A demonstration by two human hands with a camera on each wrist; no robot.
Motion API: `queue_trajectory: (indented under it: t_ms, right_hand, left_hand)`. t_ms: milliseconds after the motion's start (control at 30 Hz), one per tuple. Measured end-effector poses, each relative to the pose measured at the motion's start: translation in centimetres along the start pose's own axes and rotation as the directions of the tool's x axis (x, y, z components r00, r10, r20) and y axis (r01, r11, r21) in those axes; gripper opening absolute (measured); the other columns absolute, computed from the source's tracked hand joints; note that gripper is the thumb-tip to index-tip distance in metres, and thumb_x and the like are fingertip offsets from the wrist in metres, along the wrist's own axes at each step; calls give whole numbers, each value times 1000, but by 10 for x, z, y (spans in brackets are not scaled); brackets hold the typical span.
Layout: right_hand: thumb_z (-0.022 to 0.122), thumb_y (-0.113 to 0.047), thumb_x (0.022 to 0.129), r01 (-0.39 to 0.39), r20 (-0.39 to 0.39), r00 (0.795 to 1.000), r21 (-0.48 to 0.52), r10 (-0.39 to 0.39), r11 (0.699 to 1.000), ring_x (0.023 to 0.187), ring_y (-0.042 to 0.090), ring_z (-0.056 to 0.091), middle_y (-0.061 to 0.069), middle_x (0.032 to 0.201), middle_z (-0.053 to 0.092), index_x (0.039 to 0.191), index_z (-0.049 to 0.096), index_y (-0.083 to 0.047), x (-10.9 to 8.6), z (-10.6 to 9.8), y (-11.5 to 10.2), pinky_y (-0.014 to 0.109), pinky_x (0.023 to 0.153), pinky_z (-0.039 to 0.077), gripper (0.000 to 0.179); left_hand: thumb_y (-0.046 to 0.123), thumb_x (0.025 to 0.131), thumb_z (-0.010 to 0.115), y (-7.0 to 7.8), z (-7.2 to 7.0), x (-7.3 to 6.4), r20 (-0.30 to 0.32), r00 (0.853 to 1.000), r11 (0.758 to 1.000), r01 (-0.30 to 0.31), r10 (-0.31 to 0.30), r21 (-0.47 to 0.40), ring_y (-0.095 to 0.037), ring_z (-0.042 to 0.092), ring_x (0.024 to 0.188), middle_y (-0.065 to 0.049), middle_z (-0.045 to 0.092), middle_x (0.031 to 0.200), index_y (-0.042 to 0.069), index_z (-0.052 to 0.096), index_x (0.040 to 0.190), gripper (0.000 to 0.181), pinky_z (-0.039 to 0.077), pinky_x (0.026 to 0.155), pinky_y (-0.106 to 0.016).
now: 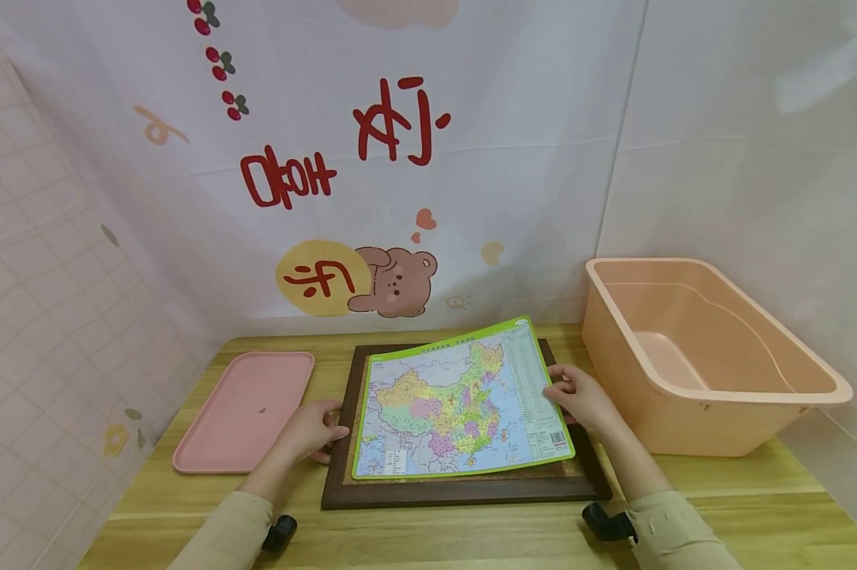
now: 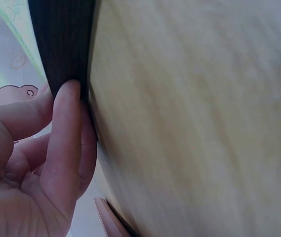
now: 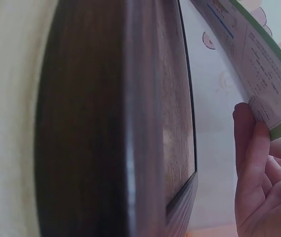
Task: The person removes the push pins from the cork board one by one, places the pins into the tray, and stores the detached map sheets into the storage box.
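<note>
A green-edged map sheet point(image 1: 436, 412) slants over a dark brown wooden frame point(image 1: 457, 495), its right side raised and its left side low over the frame. Between thumb and fingers, my right hand point(image 1: 581, 400) pinches the sheet's right edge. The right wrist view has the sheet's printed corner point(image 3: 273, 94) bent up in those fingers, apart from the frame. My left hand point(image 1: 313, 431) grips the frame's left side, thumb on top and fingers at its outer edge. A mottled brown panel point(image 3: 177, 133) inside the frame is mostly hidden by the sheet.
A pink tray point(image 1: 246, 412) lies on the wooden table point(image 1: 400, 538) at the left. At the right stands a deep peach-coloured tub point(image 1: 657, 404), close beside my right forearm. A white printed cloth point(image 1: 514, 174) hangs behind the table.
</note>
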State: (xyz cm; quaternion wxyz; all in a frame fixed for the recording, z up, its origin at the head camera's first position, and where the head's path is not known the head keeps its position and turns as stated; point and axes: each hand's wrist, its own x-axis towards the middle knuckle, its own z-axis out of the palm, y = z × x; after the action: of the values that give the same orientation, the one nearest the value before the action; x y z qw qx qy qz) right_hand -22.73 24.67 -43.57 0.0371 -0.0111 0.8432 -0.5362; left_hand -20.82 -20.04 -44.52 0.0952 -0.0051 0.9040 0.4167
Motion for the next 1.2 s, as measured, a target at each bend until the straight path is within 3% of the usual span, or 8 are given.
queue_trajectory:
  t_ms: [367,867,1200]
  right_hand:
    - [59,-2,98,85,-45,995,31,-84,996,73,22,65,19,99,67,133,47,7,-5,-3,-4,36,55,56,37]
    - [63,-3,97,136,-131,981,-38,-139,990,77,21,63,20,99,67,126,53,5,-12,-8,-14,26,61,53,32]
    - [63,-5,97,158,-158,973,-77,-168,984,77,21,61,18,98,68,128,54,3,-17,-12,-22,30,58,51,33]
  left_hand:
    - [1,90,70,-2,0,1,0,1000,1000,-5,5,6,-21,57,70,-11,52,87,-8,49,140,55,58,49,-35]
    - [1,90,70,-1,0,0,-1,1000,1000,-2,2,8,-21,57,69,-11,53,86,-7,49,140,55,58,50,-35]
    - [1,91,69,0,0,-2,5,1000,1000,2,-2,13,-22,57,69,-11,52,86,-7,48,141,55,57,50,-35]
